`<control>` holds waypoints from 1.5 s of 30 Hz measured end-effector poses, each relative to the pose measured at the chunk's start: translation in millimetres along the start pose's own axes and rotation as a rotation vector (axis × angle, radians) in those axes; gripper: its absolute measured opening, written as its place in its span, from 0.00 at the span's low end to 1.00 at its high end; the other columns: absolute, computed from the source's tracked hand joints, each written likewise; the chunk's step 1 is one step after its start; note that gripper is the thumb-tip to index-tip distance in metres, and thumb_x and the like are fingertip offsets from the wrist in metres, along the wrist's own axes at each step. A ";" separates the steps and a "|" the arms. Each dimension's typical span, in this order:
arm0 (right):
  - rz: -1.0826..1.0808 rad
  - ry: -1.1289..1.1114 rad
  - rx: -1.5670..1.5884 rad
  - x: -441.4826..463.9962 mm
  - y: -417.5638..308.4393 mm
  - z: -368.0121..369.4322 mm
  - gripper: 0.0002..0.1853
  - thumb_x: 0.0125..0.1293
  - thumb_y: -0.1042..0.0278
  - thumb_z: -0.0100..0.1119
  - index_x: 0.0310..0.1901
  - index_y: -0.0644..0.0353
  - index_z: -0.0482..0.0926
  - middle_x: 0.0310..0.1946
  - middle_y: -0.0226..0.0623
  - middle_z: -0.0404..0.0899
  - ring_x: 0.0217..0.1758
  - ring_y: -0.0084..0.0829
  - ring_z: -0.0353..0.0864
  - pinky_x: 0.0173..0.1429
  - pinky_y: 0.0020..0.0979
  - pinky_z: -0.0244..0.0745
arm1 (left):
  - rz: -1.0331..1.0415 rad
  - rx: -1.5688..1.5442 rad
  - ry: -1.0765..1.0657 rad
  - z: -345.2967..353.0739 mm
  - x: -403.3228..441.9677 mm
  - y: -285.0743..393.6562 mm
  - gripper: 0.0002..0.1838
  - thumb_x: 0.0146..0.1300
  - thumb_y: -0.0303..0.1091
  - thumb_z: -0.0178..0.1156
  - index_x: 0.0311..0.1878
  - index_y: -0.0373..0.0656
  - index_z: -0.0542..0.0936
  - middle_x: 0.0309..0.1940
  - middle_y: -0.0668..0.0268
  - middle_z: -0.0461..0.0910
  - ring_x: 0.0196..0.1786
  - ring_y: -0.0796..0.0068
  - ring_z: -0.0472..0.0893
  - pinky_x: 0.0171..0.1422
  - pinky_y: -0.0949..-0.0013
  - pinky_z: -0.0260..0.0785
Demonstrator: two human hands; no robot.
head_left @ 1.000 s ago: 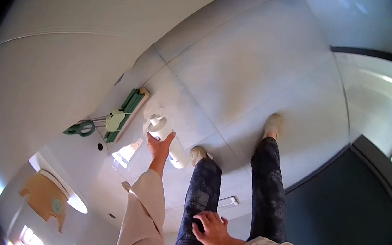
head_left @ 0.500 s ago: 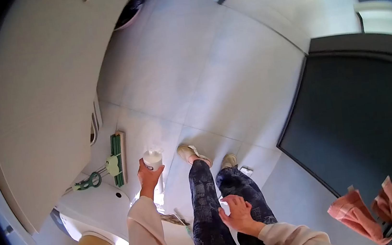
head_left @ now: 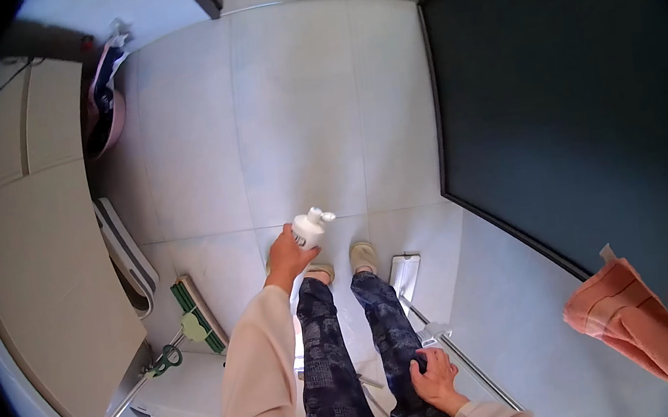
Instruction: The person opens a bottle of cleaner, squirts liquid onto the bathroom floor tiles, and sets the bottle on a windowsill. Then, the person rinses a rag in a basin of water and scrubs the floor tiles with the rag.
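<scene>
My left hand [head_left: 289,259] is wrapped round a white plastic bottle [head_left: 308,229], held out in front of my feet above the floor. The bottle's flip-top cap [head_left: 326,217] stands open, hinged to its right side. Part of the bottle's body is hidden by my fingers. My right hand [head_left: 437,378] hangs over my thigh in dark patterned trousers [head_left: 392,338]. Its fingers are loosely bent and apart, with nothing visible in them. Just to the right of that hand runs the metal pole of a flat mop [head_left: 408,276].
At left stand a beige cabinet [head_left: 52,265], a green sponge mop [head_left: 199,313] and a folded white-and-grey basin [head_left: 126,253]. A pink tub [head_left: 116,122] holds dark cloth. A dark framed panel [head_left: 551,85] and orange towels [head_left: 629,307] are on the right.
My view has turned to the right. The bottle in my left hand has moved forward and right, now in front of my feet. My right hand has shifted beside the mop pole.
</scene>
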State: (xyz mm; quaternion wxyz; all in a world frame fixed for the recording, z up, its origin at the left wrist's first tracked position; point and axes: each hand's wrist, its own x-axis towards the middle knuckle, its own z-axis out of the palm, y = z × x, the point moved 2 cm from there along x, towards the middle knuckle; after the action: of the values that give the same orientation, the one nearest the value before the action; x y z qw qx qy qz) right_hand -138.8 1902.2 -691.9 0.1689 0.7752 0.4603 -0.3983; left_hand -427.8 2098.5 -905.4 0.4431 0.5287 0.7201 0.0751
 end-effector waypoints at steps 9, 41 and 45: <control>0.163 0.044 0.165 8.2 114.7 -24.5 0.17 0.57 0.55 0.57 0.48 0.48 0.75 0.48 0.32 0.73 0.56 0.36 0.70 0.57 0.46 0.60 | -0.031 0.155 -0.095 108.2 75.0 184.1 0.39 0.35 0.50 0.74 0.49 0.39 0.69 0.40 0.50 0.81 0.45 0.48 0.80 0.48 0.55 0.73; 0.423 0.063 0.497 129.7 127.1 10.5 0.16 0.64 0.58 0.52 0.50 0.54 0.75 0.46 0.44 0.75 0.51 0.46 0.75 0.53 0.44 0.69 | -0.022 0.348 -0.023 141.0 396.0 351.5 0.31 0.36 0.47 0.73 0.42 0.36 0.81 0.37 0.54 0.83 0.41 0.58 0.83 0.47 0.62 0.74; 0.405 0.082 0.482 123.2 131.4 14.0 0.16 0.65 0.58 0.52 0.50 0.55 0.74 0.46 0.44 0.75 0.51 0.47 0.74 0.54 0.44 0.70 | 0.045 0.311 -0.012 167.9 371.4 324.4 0.28 0.35 0.46 0.73 0.41 0.38 0.81 0.36 0.55 0.83 0.40 0.58 0.83 0.46 0.62 0.73</control>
State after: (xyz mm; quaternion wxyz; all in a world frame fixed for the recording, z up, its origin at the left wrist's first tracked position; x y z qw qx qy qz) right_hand -1.9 1896.6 -809.7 0.0378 0.8842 0.1951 -0.4227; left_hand -99.9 2484.9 -1025.9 0.3584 0.6073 0.7084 -0.0308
